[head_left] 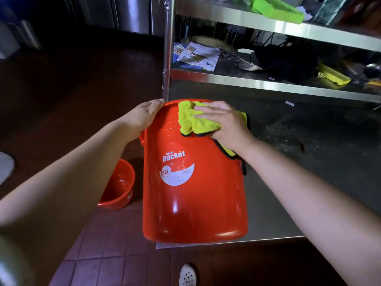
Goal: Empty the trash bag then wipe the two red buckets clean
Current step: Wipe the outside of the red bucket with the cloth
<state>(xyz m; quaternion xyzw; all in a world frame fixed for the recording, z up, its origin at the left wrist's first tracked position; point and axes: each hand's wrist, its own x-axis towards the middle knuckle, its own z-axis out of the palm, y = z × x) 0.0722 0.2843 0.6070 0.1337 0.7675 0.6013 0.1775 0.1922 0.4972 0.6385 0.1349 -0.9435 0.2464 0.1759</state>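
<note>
A large red bucket (193, 203) with a white "Water Bucket" label lies tilted on the steel bottom shelf (288, 203), its base toward me. My left hand (144, 114) grips its far rim at the upper left. My right hand (224, 122) presses a yellow cloth (191, 120) with black edging flat against the bucket's upper side. A second, smaller red bucket (118, 186) stands upright on the floor to the left, partly hidden behind the large one.
A steel rack post (168, 58) rises just behind the bucket. The shelf above (268, 83) holds papers, dark cloth and yellow items. Dark red floor tiles (103, 254) spread left and below. A white perforated shoe (186, 275) shows at the bottom edge.
</note>
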